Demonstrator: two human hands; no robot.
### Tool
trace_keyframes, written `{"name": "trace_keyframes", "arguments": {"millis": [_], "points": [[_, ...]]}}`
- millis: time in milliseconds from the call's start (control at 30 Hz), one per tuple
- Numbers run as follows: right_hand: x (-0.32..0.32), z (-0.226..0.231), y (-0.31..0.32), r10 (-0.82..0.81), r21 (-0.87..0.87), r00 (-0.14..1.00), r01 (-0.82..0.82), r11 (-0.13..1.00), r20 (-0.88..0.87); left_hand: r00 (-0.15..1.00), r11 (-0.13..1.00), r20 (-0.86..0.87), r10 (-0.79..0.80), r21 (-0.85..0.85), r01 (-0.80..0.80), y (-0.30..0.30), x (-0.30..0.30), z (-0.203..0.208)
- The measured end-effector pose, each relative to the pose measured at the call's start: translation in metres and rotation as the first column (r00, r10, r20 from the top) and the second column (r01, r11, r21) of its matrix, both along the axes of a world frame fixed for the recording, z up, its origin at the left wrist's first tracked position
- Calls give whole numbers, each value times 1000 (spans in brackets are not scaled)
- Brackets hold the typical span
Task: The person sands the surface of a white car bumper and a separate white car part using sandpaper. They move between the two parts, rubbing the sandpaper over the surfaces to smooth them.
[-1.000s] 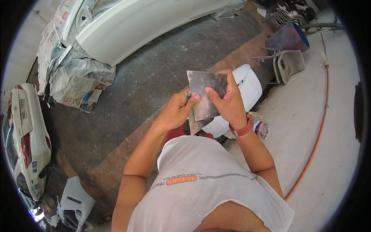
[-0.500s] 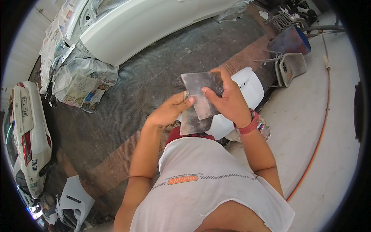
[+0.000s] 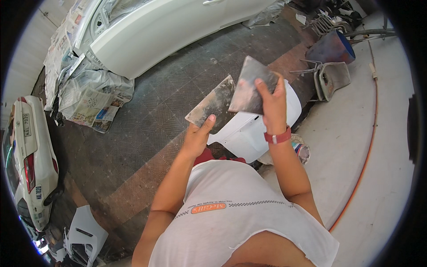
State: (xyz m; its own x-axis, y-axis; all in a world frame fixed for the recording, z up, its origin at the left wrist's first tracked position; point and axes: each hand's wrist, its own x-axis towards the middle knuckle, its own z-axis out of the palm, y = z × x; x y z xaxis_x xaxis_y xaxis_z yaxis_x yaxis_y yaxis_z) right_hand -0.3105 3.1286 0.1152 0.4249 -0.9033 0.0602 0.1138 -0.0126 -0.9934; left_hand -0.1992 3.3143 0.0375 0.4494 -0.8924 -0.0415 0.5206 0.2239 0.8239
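At the nine o'clock rim a white car bumper (image 3: 24, 155) with red lamps lies along the floor, and at seven o'clock a smaller white body panel (image 3: 84, 231) rests on the dark patterned floor mat (image 3: 147, 124). Toward ten o'clock, crumpled newspaper (image 3: 89, 95) spreads under the long white car door (image 3: 169, 29) that runs up to twelve o'clock.

Near the centre, the left hand (image 3: 198, 135) is closed around the lower corner of a grey, filler-smeared metal spreader (image 3: 211, 104), thumb on its face, the blade tilting up toward one o'clock. Just right of it, the right hand (image 3: 271, 104), with a red band at the wrist, grips a second grey spreader (image 3: 249, 86) between thumb and fingers; its near edge overlaps the first blade's upper edge, whether touching I cannot tell. Beneath both hands lies a white curved body part (image 3: 249, 133). At two o'clock stand a blue drum (image 3: 331, 46) and a grey chair seat (image 3: 333, 78); an orange hose (image 3: 369, 151) curves down the pale concrete toward four o'clock.
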Motion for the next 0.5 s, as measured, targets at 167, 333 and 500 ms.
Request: {"name": "trace_keyframes", "arguments": {"millis": [167,333,500], "points": [[-5,-1,-3,467,-275,720,-653,706,-513,964,990,242,-113,109,88,4,17,9],[2,-5,3,145,-142,968,-176,974,-204,974,991,228,1,129,-32,-8,8,21],[0,2,21,330,-218,864,-430,876,-379,910,954,406,-80,295,-48,-7,8,23]]}}
